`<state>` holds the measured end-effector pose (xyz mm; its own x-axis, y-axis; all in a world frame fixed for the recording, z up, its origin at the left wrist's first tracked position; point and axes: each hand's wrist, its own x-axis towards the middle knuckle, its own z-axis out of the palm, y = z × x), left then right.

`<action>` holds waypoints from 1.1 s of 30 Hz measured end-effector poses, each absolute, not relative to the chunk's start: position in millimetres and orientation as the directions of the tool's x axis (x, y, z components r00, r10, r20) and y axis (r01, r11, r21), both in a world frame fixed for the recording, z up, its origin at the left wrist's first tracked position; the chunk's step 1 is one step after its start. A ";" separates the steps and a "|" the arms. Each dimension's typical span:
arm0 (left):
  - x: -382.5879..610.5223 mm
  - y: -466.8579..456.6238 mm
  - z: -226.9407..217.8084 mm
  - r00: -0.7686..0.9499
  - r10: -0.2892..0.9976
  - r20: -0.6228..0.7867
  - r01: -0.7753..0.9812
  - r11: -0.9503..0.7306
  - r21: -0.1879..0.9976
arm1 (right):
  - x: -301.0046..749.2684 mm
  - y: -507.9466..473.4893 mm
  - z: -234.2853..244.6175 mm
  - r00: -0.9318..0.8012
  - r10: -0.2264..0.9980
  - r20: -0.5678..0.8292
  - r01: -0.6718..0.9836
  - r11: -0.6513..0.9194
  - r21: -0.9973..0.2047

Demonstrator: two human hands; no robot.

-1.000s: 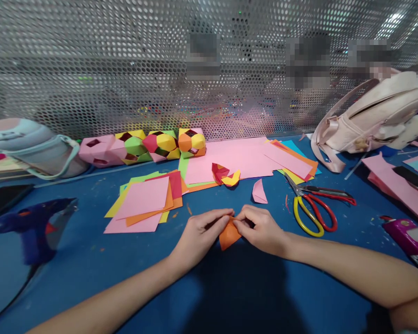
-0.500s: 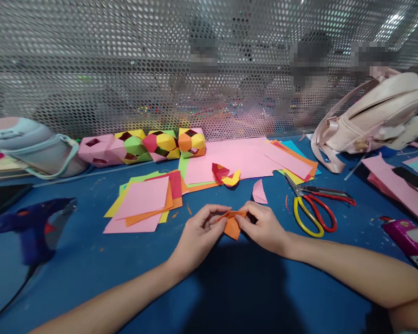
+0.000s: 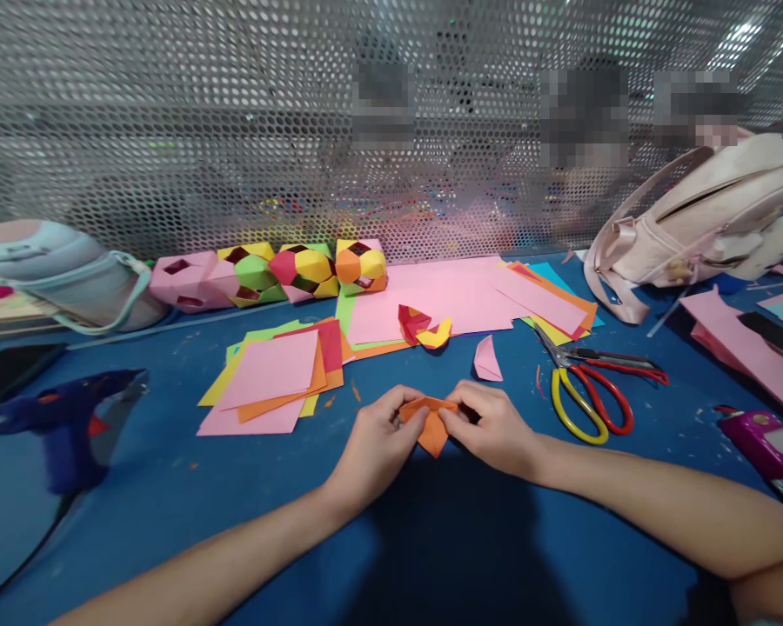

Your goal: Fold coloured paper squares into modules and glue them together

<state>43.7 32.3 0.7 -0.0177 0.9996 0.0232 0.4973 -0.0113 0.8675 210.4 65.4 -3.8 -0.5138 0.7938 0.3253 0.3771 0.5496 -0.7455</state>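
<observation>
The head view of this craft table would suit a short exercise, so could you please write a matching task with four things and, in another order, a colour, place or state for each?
Column one
1. Folded orange paper
2. Scissors
3. Glue gun
4. Backpack

Column two
a. Dark blue, with a trailing cord
b. Pale, with straps, in front of the perforated panel
c. Pinched between the left hand and the right hand
d. One yellow handle loop and one red

Right pairs
1-c, 2-d, 3-a, 4-b
</observation>
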 end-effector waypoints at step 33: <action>30.1 45.7 -2.3 -0.109 0.994 0.003 0.370 0.038 0.928 | 262.1 149.3 22.0 -0.503 0.795 0.338 0.626 0.605 -0.492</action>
